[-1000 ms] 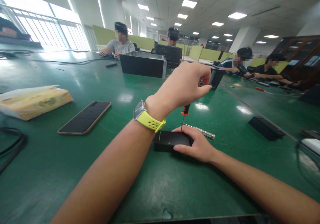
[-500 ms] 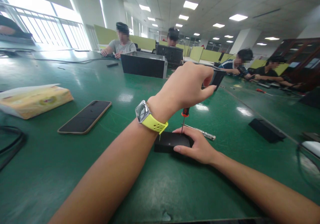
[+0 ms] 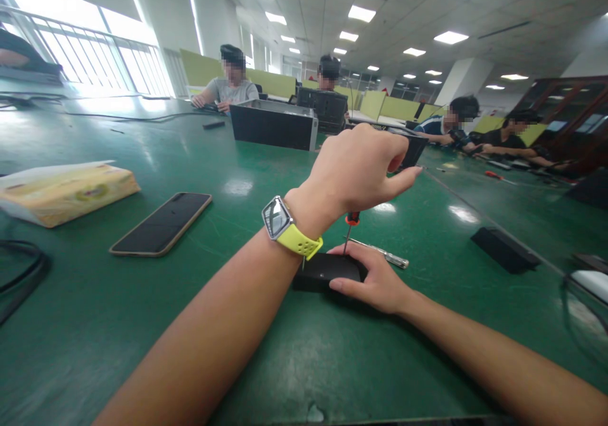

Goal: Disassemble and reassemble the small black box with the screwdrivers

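My left hand [image 3: 361, 166], with a yellow-strapped watch on its wrist, is closed around the top of a small screwdriver [image 3: 351, 219] with a red and black handle. The screwdriver stands upright, its tip on the far edge of a small black box [image 3: 318, 271] lying on the green table [image 3: 237, 325]. My right hand [image 3: 375, 281] grips the box's right end, with the thumb at the front and the fingers along the far side. The left palm hides most of the screwdriver's handle.
A metal tool [image 3: 388, 256] lies just behind the box. To the left are a phone [image 3: 161, 223], a tissue pack [image 3: 61, 192] and a black cable [image 3: 19, 274]. A computer case [image 3: 273, 125] stands behind; a black slab [image 3: 504, 250] lies right. Several people sit across the table.
My left hand has drifted slightly right and down on the screwdriver, its wrist has turned and its fingers have stretched out further. The right hand and the box have stayed in place.
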A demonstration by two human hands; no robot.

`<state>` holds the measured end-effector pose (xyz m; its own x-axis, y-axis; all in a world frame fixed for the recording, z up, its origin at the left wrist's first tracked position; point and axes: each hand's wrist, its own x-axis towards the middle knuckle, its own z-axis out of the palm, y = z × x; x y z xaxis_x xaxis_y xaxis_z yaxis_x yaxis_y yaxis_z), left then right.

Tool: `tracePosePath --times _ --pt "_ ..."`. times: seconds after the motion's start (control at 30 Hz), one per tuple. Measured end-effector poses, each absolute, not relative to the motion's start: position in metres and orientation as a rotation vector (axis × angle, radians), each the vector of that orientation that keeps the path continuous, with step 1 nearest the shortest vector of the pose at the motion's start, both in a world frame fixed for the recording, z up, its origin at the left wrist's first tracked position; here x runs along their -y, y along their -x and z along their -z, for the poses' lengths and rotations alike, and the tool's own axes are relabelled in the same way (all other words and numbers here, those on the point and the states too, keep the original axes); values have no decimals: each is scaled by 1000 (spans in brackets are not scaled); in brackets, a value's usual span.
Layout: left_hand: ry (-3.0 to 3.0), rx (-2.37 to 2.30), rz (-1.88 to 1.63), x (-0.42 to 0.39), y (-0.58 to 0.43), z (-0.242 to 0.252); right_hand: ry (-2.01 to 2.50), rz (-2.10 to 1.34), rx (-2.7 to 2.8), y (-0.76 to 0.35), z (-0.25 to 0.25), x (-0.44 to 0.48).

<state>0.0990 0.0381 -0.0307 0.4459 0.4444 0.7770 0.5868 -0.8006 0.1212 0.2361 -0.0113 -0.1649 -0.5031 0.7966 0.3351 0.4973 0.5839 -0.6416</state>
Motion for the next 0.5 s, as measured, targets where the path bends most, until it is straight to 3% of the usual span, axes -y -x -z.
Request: tracePosePath --times 0.5 --pt "2479 968 1250 -33 -99 33 977 -605 2061 -237 170 10"
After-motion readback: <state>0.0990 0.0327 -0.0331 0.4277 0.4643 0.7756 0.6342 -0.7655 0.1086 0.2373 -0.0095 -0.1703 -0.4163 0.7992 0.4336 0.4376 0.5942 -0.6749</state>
